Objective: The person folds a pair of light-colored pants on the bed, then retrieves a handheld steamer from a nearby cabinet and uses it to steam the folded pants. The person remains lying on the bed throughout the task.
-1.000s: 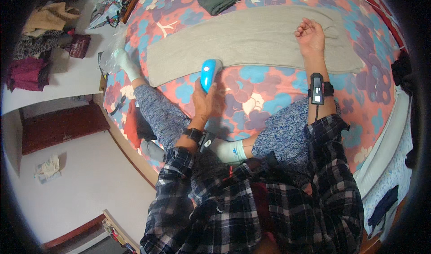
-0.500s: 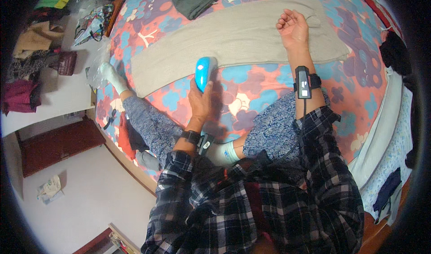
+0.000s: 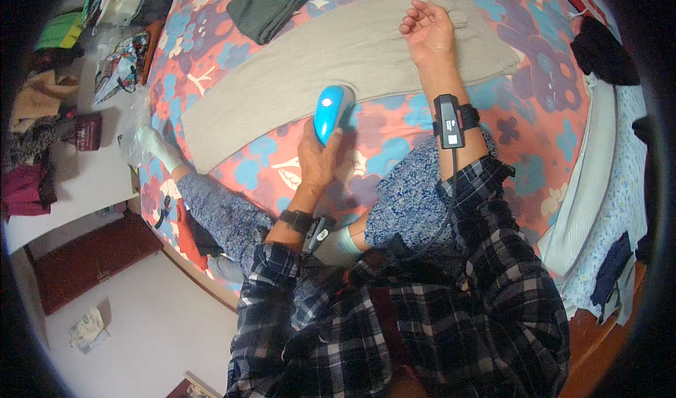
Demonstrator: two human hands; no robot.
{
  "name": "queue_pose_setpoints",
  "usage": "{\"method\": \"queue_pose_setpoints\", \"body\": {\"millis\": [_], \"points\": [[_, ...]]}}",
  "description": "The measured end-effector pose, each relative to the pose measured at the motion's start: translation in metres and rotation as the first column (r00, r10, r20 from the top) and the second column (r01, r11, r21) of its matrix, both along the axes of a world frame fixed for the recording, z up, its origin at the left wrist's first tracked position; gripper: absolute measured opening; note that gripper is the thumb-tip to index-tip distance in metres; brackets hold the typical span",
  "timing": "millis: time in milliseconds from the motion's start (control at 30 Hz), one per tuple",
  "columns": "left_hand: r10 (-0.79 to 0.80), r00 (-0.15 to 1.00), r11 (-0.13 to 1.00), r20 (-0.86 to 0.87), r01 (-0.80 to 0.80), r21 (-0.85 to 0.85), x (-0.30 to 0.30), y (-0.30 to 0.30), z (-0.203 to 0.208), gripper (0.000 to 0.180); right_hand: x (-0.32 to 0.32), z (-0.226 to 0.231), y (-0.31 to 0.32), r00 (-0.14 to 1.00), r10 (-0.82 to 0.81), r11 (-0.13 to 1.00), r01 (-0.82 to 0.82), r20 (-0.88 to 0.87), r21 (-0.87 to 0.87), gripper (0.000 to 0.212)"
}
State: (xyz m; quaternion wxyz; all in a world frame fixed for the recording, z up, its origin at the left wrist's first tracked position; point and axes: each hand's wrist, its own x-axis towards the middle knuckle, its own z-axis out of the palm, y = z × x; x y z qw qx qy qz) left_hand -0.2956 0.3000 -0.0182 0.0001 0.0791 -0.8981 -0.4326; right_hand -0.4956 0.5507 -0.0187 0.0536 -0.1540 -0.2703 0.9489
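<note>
My left hand (image 3: 318, 157) is closed round a rounded blue fabric shaver (image 3: 329, 114) with a grey side. The shaver's front end is at the near edge of a long beige knit garment (image 3: 260, 92), spread flat across the bed. Farther off to the right, my right hand (image 3: 431, 39) is palm up over the garment's far part. Its fingers are loosely curled and apart, with nothing visible in them. Whether that hand rests on the cloth or hovers, I cannot tell.
A folded dark green garment (image 3: 271, 7) lies beyond the beige one on the flowered bedsheet (image 3: 542, 141). My legs are spread on the bed on either side. Clothes and bags crowd a white surface (image 3: 67, 187) at left. A black cloth (image 3: 602, 49) lies at the right edge.
The whole view has shifted, so the bed and garments sit further left and mostly higher. The shaver has moved slightly right relative to the garment. My right hand keeps its loose curl.
</note>
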Motion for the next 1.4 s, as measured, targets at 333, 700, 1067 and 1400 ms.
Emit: {"method": "queue_pose_setpoints", "body": {"millis": [333, 700, 1067, 1400], "points": [[-0.127, 0.992, 0.992, -0.014, 0.127, -0.013, -0.011, 0.030, 0.000, 0.057, 0.003, 0.006, 0.000, 1.000, -0.029, 0.999, 0.030, 0.009, -0.029, 0.030], [-0.160, 0.987, 0.980, 0.023, 0.156, 0.122, -0.025, 0.060, 0.003, 0.055, 0.003, 0.007, 0.000, 1.000, -0.015, 0.998, 0.014, -0.007, -0.068, 0.029], [-0.290, 0.954, 0.951, 0.070, 0.280, 0.131, -0.041, 0.094, 0.003, 0.053, 0.016, 0.030, -0.025, 0.945, 0.076, 0.914, 0.061, -0.319, 0.400, 0.021], [-0.385, 0.922, 0.901, -0.044, 0.386, 0.199, -0.057, 0.123, -0.022, 0.059, 0.022, 0.043, -0.016, 0.904, 0.011, 0.754, 0.273, -0.426, 0.598, 0.021]]}}
